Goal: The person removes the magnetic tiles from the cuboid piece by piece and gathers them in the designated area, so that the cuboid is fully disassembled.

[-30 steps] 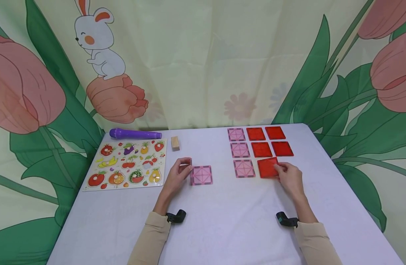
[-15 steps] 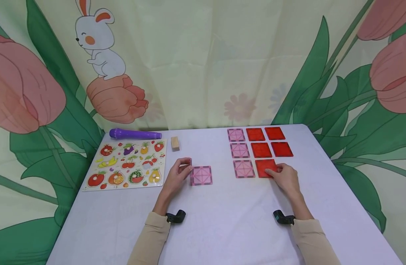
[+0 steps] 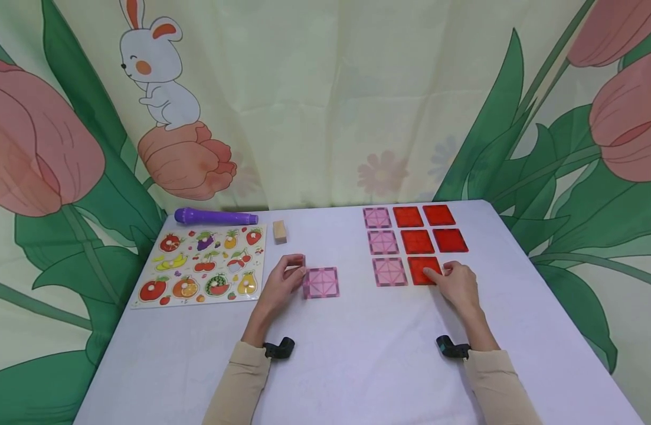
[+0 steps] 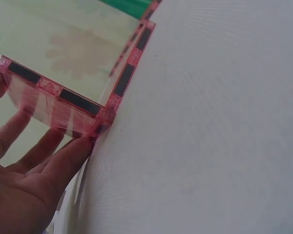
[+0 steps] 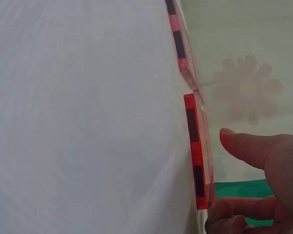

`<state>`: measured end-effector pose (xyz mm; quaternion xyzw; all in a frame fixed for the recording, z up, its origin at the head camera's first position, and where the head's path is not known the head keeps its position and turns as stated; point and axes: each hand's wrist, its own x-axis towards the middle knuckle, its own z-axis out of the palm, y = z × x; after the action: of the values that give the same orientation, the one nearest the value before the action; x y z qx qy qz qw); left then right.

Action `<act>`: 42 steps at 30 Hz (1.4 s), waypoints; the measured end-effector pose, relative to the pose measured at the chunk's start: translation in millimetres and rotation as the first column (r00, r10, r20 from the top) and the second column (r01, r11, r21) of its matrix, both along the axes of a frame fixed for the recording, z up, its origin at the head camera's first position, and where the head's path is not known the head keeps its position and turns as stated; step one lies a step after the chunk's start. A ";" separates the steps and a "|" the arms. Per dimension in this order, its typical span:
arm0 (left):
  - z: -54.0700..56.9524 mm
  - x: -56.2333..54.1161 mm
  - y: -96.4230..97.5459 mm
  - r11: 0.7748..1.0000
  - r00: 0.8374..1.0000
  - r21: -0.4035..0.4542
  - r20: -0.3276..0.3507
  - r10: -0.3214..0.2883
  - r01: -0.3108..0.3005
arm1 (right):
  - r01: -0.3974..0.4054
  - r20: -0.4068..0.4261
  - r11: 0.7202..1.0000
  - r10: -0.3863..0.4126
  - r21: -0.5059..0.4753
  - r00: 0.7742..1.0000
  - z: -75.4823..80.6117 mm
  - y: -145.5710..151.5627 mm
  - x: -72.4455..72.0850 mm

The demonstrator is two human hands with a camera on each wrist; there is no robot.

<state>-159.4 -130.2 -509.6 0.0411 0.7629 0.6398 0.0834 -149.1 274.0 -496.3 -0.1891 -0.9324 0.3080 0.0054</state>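
My left hand grips an upright pink magnetic tile, fingers spread behind it and thumb at its far edge. That tile stands along the left edge of a flat pink magnetic tile, forming a corner. On the right, my right hand is at the nearest red magnetic tile, which lies flat. In the right wrist view the thumb hangs apart from this red tile, while the other fingers are bent right beside its lower end.
A column of pink tiles lies beside several red tiles at the back right. To the left are a fruit puzzle board, a purple toy microphone and a small wooden block. A printed curtain hangs behind the table.
The red tile, tilted in my right hand a second ago, now lies flat beside the nearest column tile, shifted slightly left. My right thumb has come off it. The left hand stays put.
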 end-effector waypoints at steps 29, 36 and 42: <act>10.4 2.1 -15.2 0.976 0.975 -0.178 0.158 0.157 -0.128 | -0.220 -0.107 0.968 0.207 -0.124 0.972 32.8 -100.8 -9.0; 7.6 1.9 -14.0 0.968 0.978 -0.211 0.130 0.162 -0.133 | -0.353 -0.122 0.931 0.341 -0.097 0.932 22.9 -125.1 -11.0; 3.8 3.3 -11.0 0.976 0.979 -0.184 0.142 0.144 -0.117 | -0.428 -0.123 0.895 0.414 -0.124 0.902 12.5 -141.6 -9.7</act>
<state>-156.0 -141.1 -505.8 -0.0664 0.8082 0.5760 0.1032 -158.8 132.4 -483.9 0.0322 -0.9244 0.3787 -0.0319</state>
